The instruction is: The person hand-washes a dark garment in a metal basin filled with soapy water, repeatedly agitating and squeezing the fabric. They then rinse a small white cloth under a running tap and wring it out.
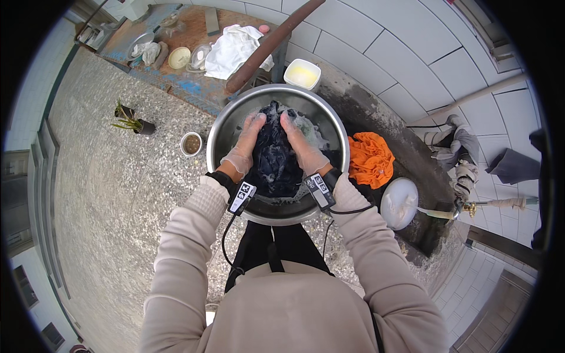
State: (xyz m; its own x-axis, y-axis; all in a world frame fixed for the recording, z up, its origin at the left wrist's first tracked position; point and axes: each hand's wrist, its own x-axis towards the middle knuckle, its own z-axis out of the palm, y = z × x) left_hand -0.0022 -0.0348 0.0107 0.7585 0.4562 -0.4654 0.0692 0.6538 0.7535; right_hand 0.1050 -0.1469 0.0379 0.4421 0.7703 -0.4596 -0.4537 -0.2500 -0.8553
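Dark wet cloth (275, 157) in a metal basin (225, 138), centre frame.
My left hand (249, 136) and right hand (298, 140), clear-gloved, lie along its two sides; I cannot tell whether my fingers (286, 122) close on it.

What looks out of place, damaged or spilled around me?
The table to the upper left looks worn, its surface patchy blue and brown. The orange cloth lies crumpled outside the basin, though that may be deliberate. No clear spill shows.

Forearms (189, 235) angle inward; the left hand (249, 135) and right hand (298, 138) (slightly apart) point forward.
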